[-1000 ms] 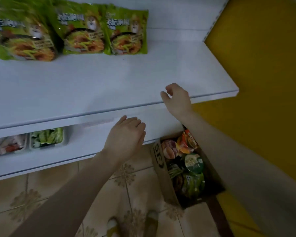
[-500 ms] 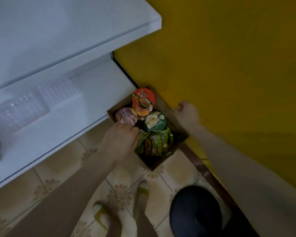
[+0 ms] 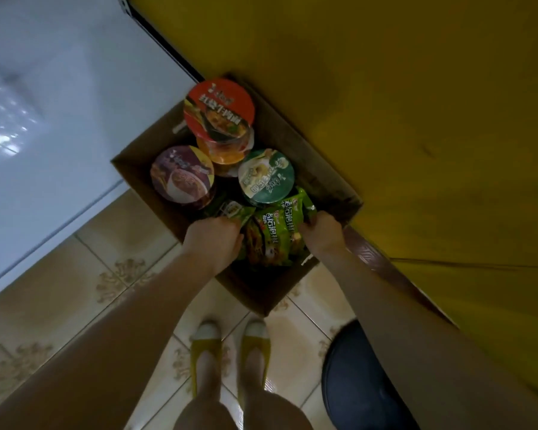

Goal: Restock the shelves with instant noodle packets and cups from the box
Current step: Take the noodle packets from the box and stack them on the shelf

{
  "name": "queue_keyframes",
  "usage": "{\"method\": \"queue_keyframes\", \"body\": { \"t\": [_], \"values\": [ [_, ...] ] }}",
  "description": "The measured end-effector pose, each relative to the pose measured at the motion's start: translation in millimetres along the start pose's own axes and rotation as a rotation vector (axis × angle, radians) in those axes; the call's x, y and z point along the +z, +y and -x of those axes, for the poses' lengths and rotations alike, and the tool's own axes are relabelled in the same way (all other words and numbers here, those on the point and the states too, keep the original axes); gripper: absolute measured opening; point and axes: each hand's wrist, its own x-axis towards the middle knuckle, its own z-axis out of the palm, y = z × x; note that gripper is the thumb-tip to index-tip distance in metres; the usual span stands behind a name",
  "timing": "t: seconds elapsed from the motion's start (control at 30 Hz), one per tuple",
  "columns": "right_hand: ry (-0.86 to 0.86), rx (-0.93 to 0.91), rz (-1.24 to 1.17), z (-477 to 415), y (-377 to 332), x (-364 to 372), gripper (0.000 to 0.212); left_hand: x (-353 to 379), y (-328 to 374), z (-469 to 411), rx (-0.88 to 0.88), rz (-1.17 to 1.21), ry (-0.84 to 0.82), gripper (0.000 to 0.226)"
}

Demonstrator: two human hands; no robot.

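In the box's (image 3: 330, 181) near corner, the left hand (image 3: 213, 240) and right hand (image 3: 320, 234) are gripping opposite sides of the green packets (image 3: 277, 231), which are lying lengthwise toward the far-right edge, white lettering too blurred to read.

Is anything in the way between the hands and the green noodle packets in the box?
No, nothing is. The left hand and right hand grip the green noodle packets from both sides at the near end of the box. The cups stand farther back, not in between.
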Motion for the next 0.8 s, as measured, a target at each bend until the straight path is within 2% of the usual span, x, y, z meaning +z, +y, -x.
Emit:
{"method": "queue_keyframes", "body": {
  "t": [0.07, 0.13, 0.3, 0.37, 0.43, 0.5, 0.63, 0.8],
  "values": [
    [-0.05, 0.031, -0.039, -24, 11, 28, 0.022, 34, -2, -27, -0.015, -0.018, -0.061, 0.028],
    [-0.078, 0.065, -0.059, -46, 19, 52, 0.029, 64, -4, -51, -0.028, -0.07, -0.132, 0.029],
    [-0.134, 0.079, 0.044, -90, 28, 90, 0.025, 122, -4, -107, -0.119, -0.071, -0.301, 0.028],
    [-0.134, 0.062, 0.079, -100, 30, 95, 0.024, 143, -6, -125, -0.186, -0.029, -0.328, 0.037],
    [-0.133, 0.034, 0.123, -109, 29, 98, 0.023, 163, -10, -139, -0.252, -0.027, -0.364, 0.058],
    [-0.137, 0.003, 0.164, -116, 29, 99, 0.022, 181, -13, -149, -0.27, -0.093, -0.378, 0.067],
    [-0.144, -0.043, 0.198, -120, 31, 100, 0.023, 186, -11, -155, -0.269, -0.22, -0.325, 0.054],
    [-0.121, -0.056, 0.183, -106, 30, 97, 0.018, 169, -17, -142, -0.232, -0.224, -0.335, 0.053]
  ]
}}
